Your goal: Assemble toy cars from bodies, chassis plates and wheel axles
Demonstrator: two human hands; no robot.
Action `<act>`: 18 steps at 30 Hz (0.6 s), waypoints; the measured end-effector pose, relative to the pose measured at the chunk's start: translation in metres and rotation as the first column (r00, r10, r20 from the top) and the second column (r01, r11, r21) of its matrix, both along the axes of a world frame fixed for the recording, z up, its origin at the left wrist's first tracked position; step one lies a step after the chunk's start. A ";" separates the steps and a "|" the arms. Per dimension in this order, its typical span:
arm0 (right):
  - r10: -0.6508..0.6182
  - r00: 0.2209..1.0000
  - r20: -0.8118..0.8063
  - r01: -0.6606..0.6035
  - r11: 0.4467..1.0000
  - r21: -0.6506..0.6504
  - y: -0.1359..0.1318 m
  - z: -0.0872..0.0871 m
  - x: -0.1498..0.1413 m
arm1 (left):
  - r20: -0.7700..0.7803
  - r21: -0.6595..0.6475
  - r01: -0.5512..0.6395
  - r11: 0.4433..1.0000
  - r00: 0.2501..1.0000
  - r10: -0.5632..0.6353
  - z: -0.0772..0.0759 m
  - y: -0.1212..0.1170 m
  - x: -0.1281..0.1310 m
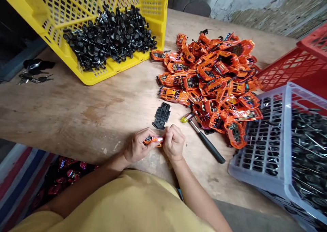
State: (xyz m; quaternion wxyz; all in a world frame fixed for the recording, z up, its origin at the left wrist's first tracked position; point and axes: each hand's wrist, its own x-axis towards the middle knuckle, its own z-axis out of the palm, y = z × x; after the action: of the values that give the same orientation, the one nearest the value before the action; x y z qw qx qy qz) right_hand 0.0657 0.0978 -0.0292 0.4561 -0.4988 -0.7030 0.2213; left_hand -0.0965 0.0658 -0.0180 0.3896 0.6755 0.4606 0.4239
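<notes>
Here, the left hand (140,144) is closed round one end of a small orange car (157,139), and the right hand (174,141) is curled tight on the other end. The car lies between them, its long side going from hand to hand, so both are just as near. Just past them sits a black car bottom (162,116), pointing away, nearer the right hand. Beyond is a big heap of orange cars (212,78).

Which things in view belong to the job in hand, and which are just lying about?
Likely job things:
orange toy car, held in left hand and right hand
black chassis
hammer
piled orange car shells
wheel sets in yellow basket
wheeled axles in clear crate

Seemingly just lying about:
keys
pink pieces by striped fabric (use unclear)
</notes>
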 end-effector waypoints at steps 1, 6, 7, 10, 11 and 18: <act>0.048 0.999 0.004 -0.048 0.999 -0.013 0.001 0.002 0.004 | 0.004 -0.012 -0.007 1.000 1.000 0.007 0.000 0.000 0.000; 0.471 0.878 -0.085 -0.477 0.846 -0.238 0.006 0.018 0.032 | 0.071 -0.087 0.035 0.996 0.997 -0.029 -0.003 -0.002 -0.006; 0.505 0.855 -0.121 -0.518 0.812 -0.270 0.006 0.020 0.036 | 0.080 -0.095 0.048 0.994 0.996 -0.041 -0.003 -0.002 -0.007; 0.527 0.829 -0.186 -0.558 0.772 -0.304 0.007 0.021 0.044 | 0.071 -0.100 0.050 0.994 0.997 -0.043 -0.003 -0.002 -0.009; 0.527 0.828 -0.192 -0.561 0.769 -0.307 0.008 0.020 0.045 | 0.060 -0.095 0.049 0.994 0.997 -0.043 -0.002 -0.002 -0.008; 0.503 0.855 -0.129 -0.519 0.828 -0.213 0.007 0.008 0.044 | 0.044 -0.078 0.053 0.996 0.998 -0.050 -0.001 -0.002 -0.004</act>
State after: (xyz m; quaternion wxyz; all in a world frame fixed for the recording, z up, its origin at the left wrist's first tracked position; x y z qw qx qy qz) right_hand 0.1098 0.1043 -0.0216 0.3399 -0.3362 -0.7629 0.4352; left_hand -0.1008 0.0643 -0.0187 0.4365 0.6620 0.4513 0.4092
